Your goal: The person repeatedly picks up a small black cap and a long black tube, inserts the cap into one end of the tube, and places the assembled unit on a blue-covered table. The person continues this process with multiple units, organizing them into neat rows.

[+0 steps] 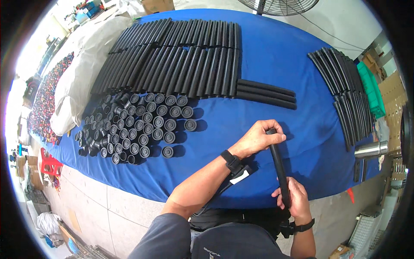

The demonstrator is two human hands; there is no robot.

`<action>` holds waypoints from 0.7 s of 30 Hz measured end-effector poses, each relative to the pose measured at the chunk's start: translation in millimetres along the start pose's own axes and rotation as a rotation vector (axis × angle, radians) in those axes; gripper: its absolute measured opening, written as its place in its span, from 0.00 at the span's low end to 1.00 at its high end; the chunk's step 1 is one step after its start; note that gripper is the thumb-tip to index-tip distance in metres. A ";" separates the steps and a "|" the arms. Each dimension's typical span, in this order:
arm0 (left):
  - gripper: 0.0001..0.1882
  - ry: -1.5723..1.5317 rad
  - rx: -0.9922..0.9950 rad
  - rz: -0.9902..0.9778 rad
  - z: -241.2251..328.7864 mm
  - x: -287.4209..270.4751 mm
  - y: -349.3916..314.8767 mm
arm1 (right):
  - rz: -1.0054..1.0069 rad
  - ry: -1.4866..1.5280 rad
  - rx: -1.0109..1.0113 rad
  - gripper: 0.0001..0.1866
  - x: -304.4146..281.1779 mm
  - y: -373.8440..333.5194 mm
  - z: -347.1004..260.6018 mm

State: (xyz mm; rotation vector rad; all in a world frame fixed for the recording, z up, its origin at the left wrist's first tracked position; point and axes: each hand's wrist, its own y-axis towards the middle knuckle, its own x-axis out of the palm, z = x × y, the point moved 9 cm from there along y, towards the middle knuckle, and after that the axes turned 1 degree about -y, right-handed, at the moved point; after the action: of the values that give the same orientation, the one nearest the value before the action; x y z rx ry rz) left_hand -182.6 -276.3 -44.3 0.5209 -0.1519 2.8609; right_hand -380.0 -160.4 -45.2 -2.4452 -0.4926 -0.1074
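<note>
A black tube is held slantwise in front of me, over the near edge of the blue-covered table. My left hand is closed around its far end, thumb pressed on the top. At the near end, my right hand grips it with the fingers curled round. Many round black caps stand in a loose group to the left. Beyond them lie rows of black tubes, side by side. Several single tubes lie crosswise at the right of those rows.
On the right is another stack of black tubes, with a green crate behind and a steel cylinder nearby. White sheeting and a heap of small coloured pieces are at the left. A fan stands beyond the table.
</note>
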 end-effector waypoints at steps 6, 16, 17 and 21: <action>0.13 0.061 -0.016 0.030 -2.0 -3.3 -1.0 | 0.125 -0.311 -0.222 0.17 -7.5 -1.5 -8.4; 0.15 0.088 -0.042 0.147 -2.9 -13.5 -0.5 | 0.052 -0.243 -0.117 0.20 -2.4 -9.0 -7.9; 0.15 0.063 0.008 0.167 -4.3 -13.3 2.6 | 0.140 -0.496 -0.287 0.20 -2.6 -12.1 -21.4; 0.16 0.006 -0.028 0.141 -0.4 -13.2 -1.2 | -0.098 0.018 0.018 0.21 1.2 -11.5 -2.5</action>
State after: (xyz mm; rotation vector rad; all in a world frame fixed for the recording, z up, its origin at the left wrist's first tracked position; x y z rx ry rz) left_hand -170.4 -277.9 -49.4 0.5158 -0.2366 2.9920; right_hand -383.1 -153.2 -36.4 -2.4001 -0.6031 -0.1647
